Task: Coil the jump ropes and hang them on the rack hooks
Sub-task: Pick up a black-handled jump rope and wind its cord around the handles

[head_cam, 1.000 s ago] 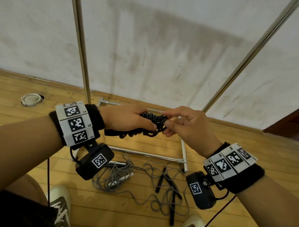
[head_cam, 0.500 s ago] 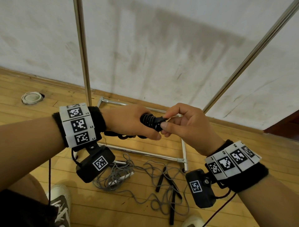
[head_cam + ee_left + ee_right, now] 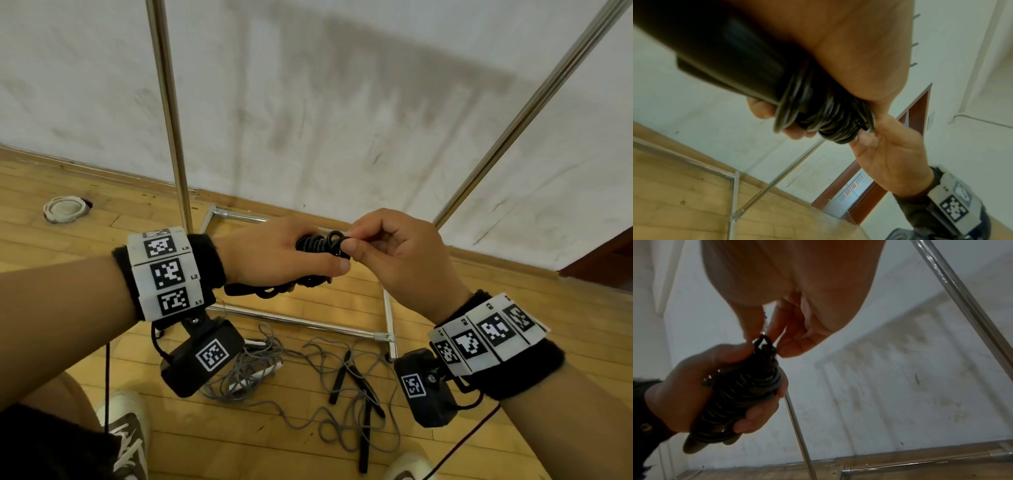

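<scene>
Centre frame: left hand (image 3: 274, 253) grips the coiled black rope (image 3: 317, 244); right hand (image 3: 394, 253) pinches its end loop. Not yet hung. Grey rope (image 3: 260, 370) at lower centre lies loose, uncoiled.

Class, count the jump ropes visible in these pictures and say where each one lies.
3: a black jump rope coiled in the left hand; a grey jump rope and a black-handled jump rope tangled on the floor. More may be hidden.

Black rope (image 3: 317, 244) glossy, rubbery; rack poles (image 3: 168, 113) polished metal; floor (image 3: 291, 442) varnished wood.
</scene>
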